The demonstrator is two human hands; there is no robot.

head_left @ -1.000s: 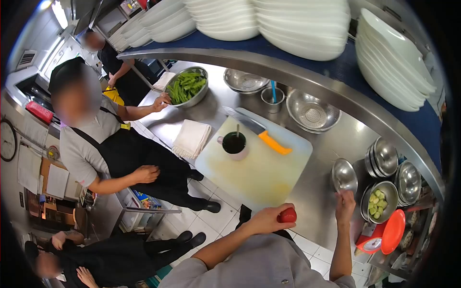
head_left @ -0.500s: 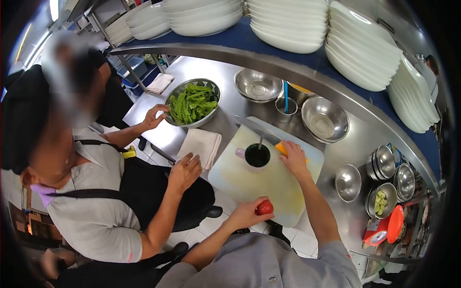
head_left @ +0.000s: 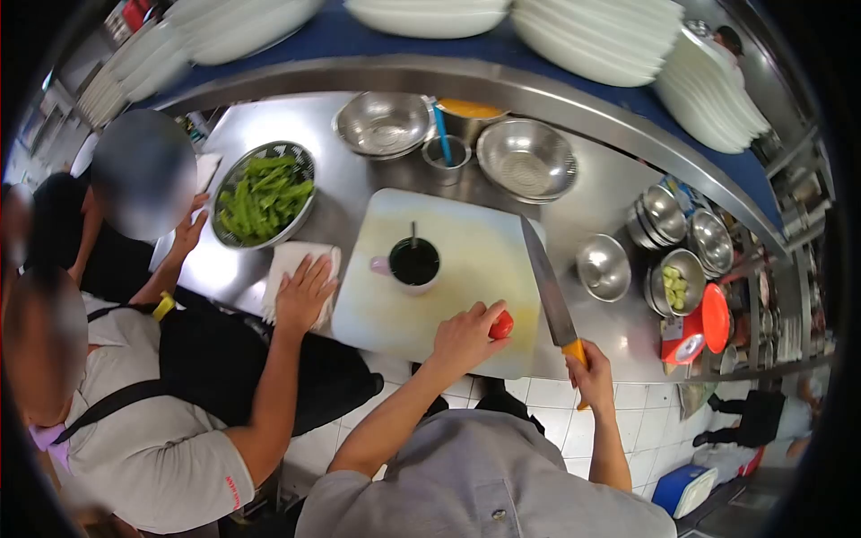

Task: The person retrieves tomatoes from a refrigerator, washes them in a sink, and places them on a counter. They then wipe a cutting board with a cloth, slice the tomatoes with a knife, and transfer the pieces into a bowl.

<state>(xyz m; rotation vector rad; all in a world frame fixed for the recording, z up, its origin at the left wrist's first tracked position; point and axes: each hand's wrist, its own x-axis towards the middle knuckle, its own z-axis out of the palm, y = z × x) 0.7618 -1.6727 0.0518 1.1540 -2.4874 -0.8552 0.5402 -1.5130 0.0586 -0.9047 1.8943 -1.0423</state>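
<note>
A small red tomato sits on the pale cutting board's near edge, while a long steel knife with an orange handle lies blade-away beside it.

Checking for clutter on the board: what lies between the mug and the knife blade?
In the head view, only bare cutting board separates the mug from the knife; nothing sits there.

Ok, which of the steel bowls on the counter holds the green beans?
The mesh steel bowl at far left, beside the co-worker's hand; the other steel bowls hold no beans.
</note>
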